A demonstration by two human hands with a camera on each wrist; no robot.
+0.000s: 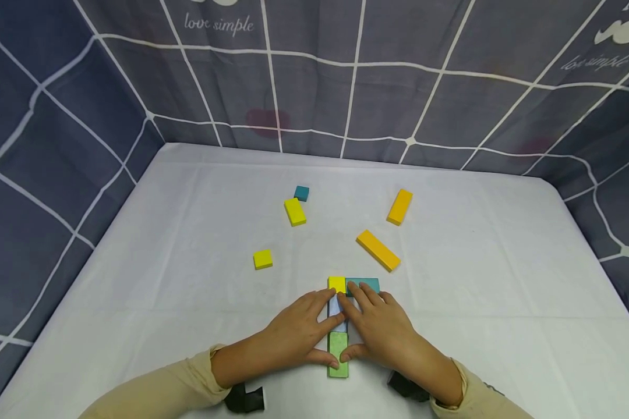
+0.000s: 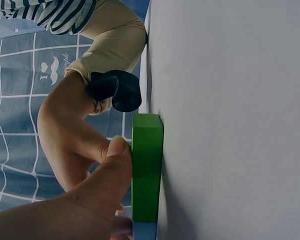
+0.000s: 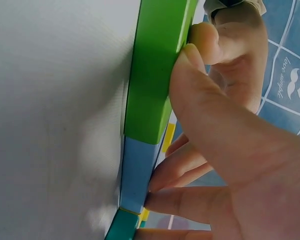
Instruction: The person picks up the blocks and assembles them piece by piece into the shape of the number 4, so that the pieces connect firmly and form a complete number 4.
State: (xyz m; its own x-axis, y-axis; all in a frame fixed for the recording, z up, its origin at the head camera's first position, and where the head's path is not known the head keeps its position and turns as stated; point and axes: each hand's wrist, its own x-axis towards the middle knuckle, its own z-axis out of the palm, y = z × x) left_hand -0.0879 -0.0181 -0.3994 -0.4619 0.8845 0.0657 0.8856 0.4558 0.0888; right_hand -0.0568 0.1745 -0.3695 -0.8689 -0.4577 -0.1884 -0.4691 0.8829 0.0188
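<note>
In the head view, several blocks make a line on the table: a yellow block (image 1: 337, 284) at the far end, a light blue block (image 3: 139, 172), and a green block (image 1: 338, 344) nearest me. A teal block (image 1: 369, 285) extends right from the yellow one. My left hand (image 1: 299, 329) touches the line from the left, thumb on the green block and fingers farther up. From the right, my right hand (image 1: 388, 331) has its thumb at the green block's edge, with extended fingers over the blue and teal blocks. Fingers partly cover the blue block.
Farther back on the white table (image 1: 477, 262) lie two orange blocks (image 1: 378, 251), a yellow block (image 1: 295, 212) beside a small teal block (image 1: 301, 193), and a yellow cube (image 1: 262, 259) to the left. Dark checked curtains (image 1: 314, 87) enclose the back and sides.
</note>
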